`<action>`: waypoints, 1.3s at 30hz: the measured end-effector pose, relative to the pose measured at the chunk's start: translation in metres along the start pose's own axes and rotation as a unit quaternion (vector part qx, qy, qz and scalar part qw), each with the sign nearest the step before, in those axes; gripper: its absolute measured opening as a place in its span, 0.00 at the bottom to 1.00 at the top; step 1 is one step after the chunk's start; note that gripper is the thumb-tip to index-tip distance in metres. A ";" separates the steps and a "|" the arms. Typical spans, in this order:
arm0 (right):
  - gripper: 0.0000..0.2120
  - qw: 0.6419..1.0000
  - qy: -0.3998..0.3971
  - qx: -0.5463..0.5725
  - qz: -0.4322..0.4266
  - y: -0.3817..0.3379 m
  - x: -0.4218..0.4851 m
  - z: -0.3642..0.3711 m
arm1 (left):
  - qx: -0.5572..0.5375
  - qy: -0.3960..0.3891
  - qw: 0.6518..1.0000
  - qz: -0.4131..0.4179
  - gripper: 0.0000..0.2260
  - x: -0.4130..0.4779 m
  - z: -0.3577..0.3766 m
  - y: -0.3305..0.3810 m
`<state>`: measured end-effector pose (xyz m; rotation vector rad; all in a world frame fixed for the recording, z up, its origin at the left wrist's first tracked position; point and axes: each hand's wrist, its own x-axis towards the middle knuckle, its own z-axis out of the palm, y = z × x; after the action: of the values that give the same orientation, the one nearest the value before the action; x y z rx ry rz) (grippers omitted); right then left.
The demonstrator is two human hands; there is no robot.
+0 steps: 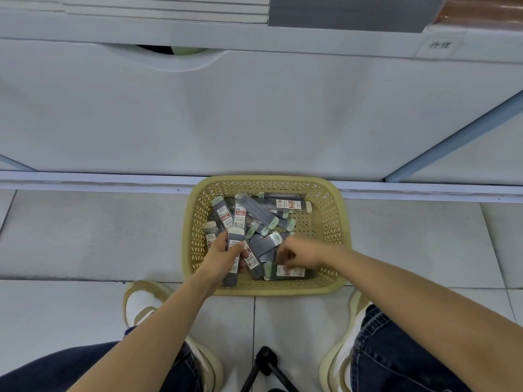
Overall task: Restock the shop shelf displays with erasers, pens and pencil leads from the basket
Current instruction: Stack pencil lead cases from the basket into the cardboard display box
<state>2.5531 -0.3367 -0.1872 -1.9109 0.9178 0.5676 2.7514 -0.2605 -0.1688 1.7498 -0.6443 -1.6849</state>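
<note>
Both hands in the basket, lead cases everywhere

Closest thing is the jeans (pixel 410 357), knees bent either side of the shot, with a black tripod (pixel 264 363) poking in between the cream shoes (pixel 141 304) on the tile floor (pixel 85 236). Past that sits the yellow basket (pixel 343 222), on the floor and pushed right up against the base of the white shelf unit (pixel 254 114). It holds a messy pile of lead cases (pixel 254 213), mostly over on its left half. The left hand (pixel 223 256) is wrapped round a white-capped case (pixel 235 250), which points away from the person, above the pile. The right hand (pixel 300 254) reaches in from the other side, fingers curled down onto a green-capped case (pixel 288 272) lying flat along the basket's near wall. Honestly can't tell if that one is actually gripped or just touched
</note>
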 end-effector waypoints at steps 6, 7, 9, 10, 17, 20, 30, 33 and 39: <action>0.21 0.994 0.033 -0.101 -0.026 0.005 -0.008 0.013 | 0.006 -0.006 1.000 -0.004 0.05 0.002 -0.002 0.000; 0.21 0.992 0.040 -0.118 -0.031 0.004 -0.007 0.017 | 0.007 -0.008 1.000 -0.005 0.06 0.002 -0.001 0.000; 0.20 0.990 0.054 -0.127 -0.036 0.002 -0.007 0.020 | 0.006 -0.010 1.000 -0.008 0.06 0.003 -0.001 0.000; 0.19 0.990 0.062 -0.124 -0.035 0.002 -0.007 0.020 | 0.004 -0.007 1.000 -0.010 0.06 0.003 -0.001 0.000; 0.11 0.987 0.095 -0.118 -0.053 -0.002 -0.009 0.025 | 0.005 -0.001 1.000 -0.017 0.06 0.003 -0.005 -0.003; 0.11 0.993 0.068 -0.086 -0.041 -0.001 -0.010 0.019 | 0.011 -0.004 1.000 -0.013 0.06 0.001 -0.005 0.000; 0.19 0.802 0.244 0.543 -0.048 -0.035 -0.030 -0.056 | -0.100 -0.110 0.988 0.048 0.16 -0.024 0.014 0.050; 0.21 0.769 0.323 0.546 -0.078 -0.055 -0.041 -0.070 | -0.115 -0.102 0.983 0.104 0.16 -0.035 0.026 0.076; 0.17 0.789 0.362 0.482 -0.120 -0.085 -0.091 -0.114 | -0.035 -0.038 0.981 0.189 0.10 -0.064 0.028 0.125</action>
<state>2.5664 -0.3770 -0.0241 -1.1910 1.0929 -0.7639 2.7281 -0.3036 -0.0338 1.4131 -0.8806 -1.4926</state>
